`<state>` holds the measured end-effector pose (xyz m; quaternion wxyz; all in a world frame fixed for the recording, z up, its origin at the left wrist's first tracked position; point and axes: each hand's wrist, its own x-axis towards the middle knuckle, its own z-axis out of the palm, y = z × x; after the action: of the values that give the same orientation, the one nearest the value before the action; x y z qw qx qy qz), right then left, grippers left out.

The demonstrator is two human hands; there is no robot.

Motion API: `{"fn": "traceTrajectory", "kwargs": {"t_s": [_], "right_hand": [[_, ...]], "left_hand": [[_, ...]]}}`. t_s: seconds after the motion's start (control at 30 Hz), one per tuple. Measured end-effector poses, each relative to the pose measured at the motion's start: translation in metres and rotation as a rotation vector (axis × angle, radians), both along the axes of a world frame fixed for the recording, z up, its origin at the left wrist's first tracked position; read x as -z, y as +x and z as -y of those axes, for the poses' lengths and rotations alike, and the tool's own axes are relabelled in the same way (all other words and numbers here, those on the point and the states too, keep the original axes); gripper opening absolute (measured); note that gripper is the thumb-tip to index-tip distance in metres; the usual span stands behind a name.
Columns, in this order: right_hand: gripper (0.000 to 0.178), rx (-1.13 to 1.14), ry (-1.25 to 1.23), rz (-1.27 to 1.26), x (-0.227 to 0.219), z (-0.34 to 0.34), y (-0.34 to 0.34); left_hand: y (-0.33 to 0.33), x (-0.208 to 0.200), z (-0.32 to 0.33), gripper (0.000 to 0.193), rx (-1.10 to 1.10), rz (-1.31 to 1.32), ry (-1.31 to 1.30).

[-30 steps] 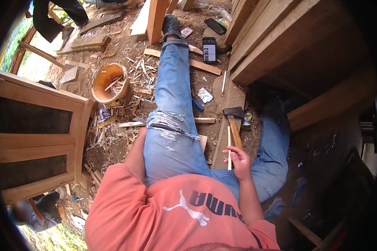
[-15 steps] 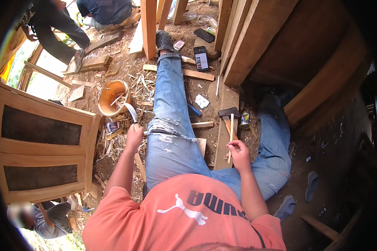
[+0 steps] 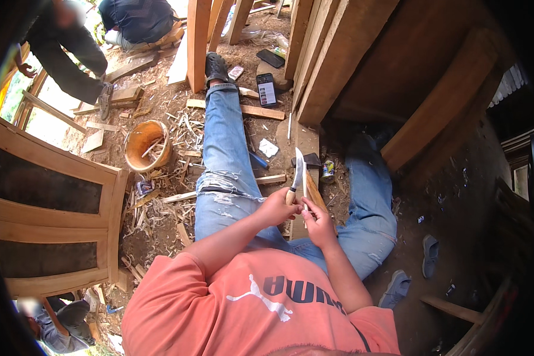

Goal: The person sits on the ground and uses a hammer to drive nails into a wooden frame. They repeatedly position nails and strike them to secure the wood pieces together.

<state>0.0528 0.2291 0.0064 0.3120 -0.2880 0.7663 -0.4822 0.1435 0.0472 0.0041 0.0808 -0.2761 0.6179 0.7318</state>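
Note:
My left hand (image 3: 276,207) is closed round the light handle of a knife (image 3: 298,168), its curved blade pointing away from me. Close beside it, my right hand (image 3: 319,226) pinches a thin wooden stick (image 3: 305,185) that stands along the blade's right side. The two hands almost touch between my thighs; whether the edge meets the wood, I cannot tell. Behind the stick lies an axe (image 3: 313,187) with a dark head and wooden handle, resting on a plank (image 3: 306,137).
A round orange-brown bucket (image 3: 165,148) with sticks inside stands left of my leg among wood shavings. A panelled wooden door (image 3: 50,221) is further left. Phones (image 3: 266,90) and a can (image 3: 327,172) lie ahead. Wooden posts (image 3: 338,59) rise at the right. Other people are at the left.
My left hand has swung the knife from beside the bucket rightward to the stick. My right hand has drawn slightly left and nearer me, still holding the stick.

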Motion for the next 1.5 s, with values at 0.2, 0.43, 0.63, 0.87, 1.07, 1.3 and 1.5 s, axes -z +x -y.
{"fn": "traceTrajectory", "kwargs": {"t_s": [0.2,0.43,0.63,0.87,1.07,1.3,1.5], "right_hand": [[0.048,-0.069,0.105,-0.073,0.007,0.002,0.003],[0.069,-0.051,0.236,-0.563,0.005,-0.001,-0.015],[0.093,-0.051,0.689,-0.367,0.006,-0.012,-0.021],[0.08,-0.035,0.546,-0.247,0.038,-0.016,-0.033],[0.071,-0.022,0.374,-0.219,0.056,-0.044,-0.036],[0.058,-0.292,0.821,-0.388,-0.052,-0.1,-0.014],[0.038,-0.286,0.885,-0.546,-0.07,-0.097,0.029]], "left_hand": [[0.01,0.022,-0.008,0.045,0.031,0.011,0.133],[0.013,0.031,-0.001,0.026,0.024,-0.021,0.076],[0.02,0.008,-0.004,0.026,-0.098,-0.012,-0.08],[0.048,-0.03,-0.008,0.026,-0.072,-0.055,-0.184],[0.082,-0.088,-0.014,0.031,-0.101,-0.138,-0.183],[0.108,-0.145,-0.03,0.028,0.021,-0.109,-0.284],[0.112,-0.077,-0.049,0.029,0.009,-0.22,-0.172]]}}
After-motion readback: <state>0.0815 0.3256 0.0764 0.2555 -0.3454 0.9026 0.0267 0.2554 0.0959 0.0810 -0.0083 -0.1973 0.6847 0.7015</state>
